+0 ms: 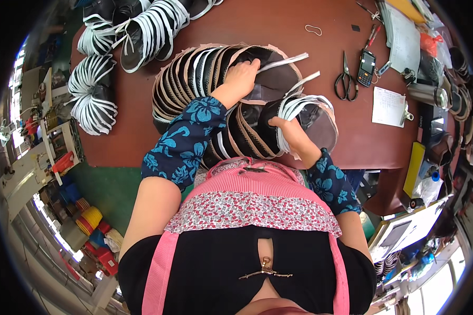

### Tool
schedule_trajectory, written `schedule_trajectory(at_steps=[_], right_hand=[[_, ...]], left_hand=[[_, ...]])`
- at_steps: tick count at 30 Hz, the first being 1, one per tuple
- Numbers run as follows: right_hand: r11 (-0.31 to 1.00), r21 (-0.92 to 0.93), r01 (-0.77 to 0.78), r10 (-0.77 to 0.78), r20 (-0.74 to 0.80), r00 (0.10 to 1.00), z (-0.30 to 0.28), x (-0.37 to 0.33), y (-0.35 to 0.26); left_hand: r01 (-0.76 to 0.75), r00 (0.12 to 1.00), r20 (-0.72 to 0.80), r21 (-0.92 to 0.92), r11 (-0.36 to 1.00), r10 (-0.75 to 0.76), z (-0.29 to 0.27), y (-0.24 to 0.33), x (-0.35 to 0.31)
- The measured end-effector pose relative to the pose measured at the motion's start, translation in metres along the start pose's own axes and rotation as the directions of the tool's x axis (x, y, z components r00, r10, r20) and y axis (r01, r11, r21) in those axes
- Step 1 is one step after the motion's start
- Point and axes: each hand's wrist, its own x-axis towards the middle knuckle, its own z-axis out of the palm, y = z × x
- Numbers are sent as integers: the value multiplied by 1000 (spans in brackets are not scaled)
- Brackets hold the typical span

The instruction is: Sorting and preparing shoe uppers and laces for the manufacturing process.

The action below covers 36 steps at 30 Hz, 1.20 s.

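Left hand (242,80) on far shoe-upper stack (201,73), grip unclear; right hand (295,135) clamped on near stack (252,131). Uneven pressure could splay either stack sideways.

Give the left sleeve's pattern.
Bright blue flowers on a navy left sleeve, best in the head view.

The left hand (240,80) lies farther forward than the right hand (295,135), both angled inward.

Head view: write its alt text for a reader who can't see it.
A person's left hand and right hand touch fanned stacks of dark, tan-edged pieces on a reddish-brown table. Black scissors and a handheld device lie right; white-striped bundles lie upper left.
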Motion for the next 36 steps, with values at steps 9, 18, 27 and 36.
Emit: schedule_trajectory(at_steps=[9, 18, 27, 36], right_hand=[[899, -313, -305, 403, 323, 856, 64, 35, -9], [632, 774, -46, 62, 8, 998, -12, -17, 37], [430, 640, 637, -654, -265, 708, -19, -93, -54], [972, -27, 232, -228, 121, 966, -13, -1, -38]], left_hand=[[-147, 975, 45, -598, 788, 216, -49, 35, -35], [-197, 970, 61, -380, 904, 237, -28, 33, -81], [18, 988, 151, -299, 954, 29, -13, 26, -84], [-451, 808, -561, -388, 804, 182, -55, 81, -95]])
